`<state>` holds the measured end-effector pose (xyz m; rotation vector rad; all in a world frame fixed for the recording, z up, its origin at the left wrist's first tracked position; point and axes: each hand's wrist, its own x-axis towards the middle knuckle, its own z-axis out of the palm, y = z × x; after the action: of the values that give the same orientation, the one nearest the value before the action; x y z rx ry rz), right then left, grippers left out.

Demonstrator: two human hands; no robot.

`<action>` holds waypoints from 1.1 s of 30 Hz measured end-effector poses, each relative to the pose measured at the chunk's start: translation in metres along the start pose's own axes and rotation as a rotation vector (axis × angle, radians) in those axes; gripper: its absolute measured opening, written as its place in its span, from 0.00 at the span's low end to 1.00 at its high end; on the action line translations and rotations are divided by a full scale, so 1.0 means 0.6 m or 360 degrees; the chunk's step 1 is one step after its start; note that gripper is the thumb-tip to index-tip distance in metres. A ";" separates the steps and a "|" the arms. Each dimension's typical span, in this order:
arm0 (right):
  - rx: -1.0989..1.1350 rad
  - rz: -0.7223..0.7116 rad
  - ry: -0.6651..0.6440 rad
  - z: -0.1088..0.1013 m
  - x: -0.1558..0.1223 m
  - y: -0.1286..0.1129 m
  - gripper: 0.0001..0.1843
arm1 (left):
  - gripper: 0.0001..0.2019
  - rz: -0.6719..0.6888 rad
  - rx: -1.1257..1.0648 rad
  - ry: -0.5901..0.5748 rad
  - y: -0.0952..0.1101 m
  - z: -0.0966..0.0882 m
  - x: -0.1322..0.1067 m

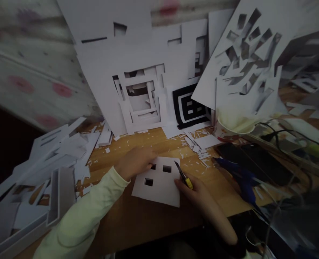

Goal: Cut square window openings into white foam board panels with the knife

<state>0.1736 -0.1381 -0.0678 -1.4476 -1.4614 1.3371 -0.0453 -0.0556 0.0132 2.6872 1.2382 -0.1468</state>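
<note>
A white square board (162,192) lies on the wooden table, with three small rectangular holes cut through it. My left hand (136,162) is closed over its upper left part, fingertips bent down at one of the holes. Exactly what those fingers pinch is partly hidden. In my right hand (198,190) is a yellow utility knife (188,182), its dark blade out and pointing up and left over the board's right edge. The fingers of that hand also touch this edge.
Tall white cut-out panels (100,79) stand behind, beside a black-and-white pattern (193,108). Offcuts (62,147) pile up at left. To the right are a paper cup (229,129), a blue glue gun (237,174), dark phones (264,162) and cables. Small scraps litter the table.
</note>
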 end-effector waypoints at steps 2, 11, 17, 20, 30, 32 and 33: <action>0.0011 -0.0030 0.0014 0.001 0.000 0.001 0.20 | 0.07 -0.0021 0.0137 -0.0096 0.004 -0.004 0.004; 0.0066 -0.0038 0.0022 0.000 -0.004 -0.008 0.18 | 0.10 -0.0075 0.0261 -0.0118 0.016 -0.004 0.009; 0.0040 -0.0015 0.0034 0.000 -0.006 -0.008 0.19 | 0.09 -0.0052 0.0327 -0.0061 0.018 -0.006 0.008; 0.0049 -0.0021 0.0049 0.001 -0.007 -0.006 0.22 | 0.09 -0.0048 0.0315 -0.0035 0.014 -0.005 0.012; -0.0033 -0.0021 0.0150 0.007 -0.012 -0.011 0.22 | 0.07 -0.0047 0.0078 0.0119 0.004 -0.006 0.001; -0.0049 -0.0018 0.0158 0.009 -0.014 -0.011 0.23 | 0.07 -0.0078 -0.0049 0.0145 -0.004 0.000 -0.006; -0.0061 -0.0029 0.0166 0.009 -0.014 -0.011 0.23 | 0.08 -0.0103 -0.0105 0.0162 -0.009 0.004 -0.009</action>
<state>0.1678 -0.1466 -0.0612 -1.5021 -1.4358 1.2102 -0.0529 -0.0568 0.0114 2.6288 1.3352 0.0223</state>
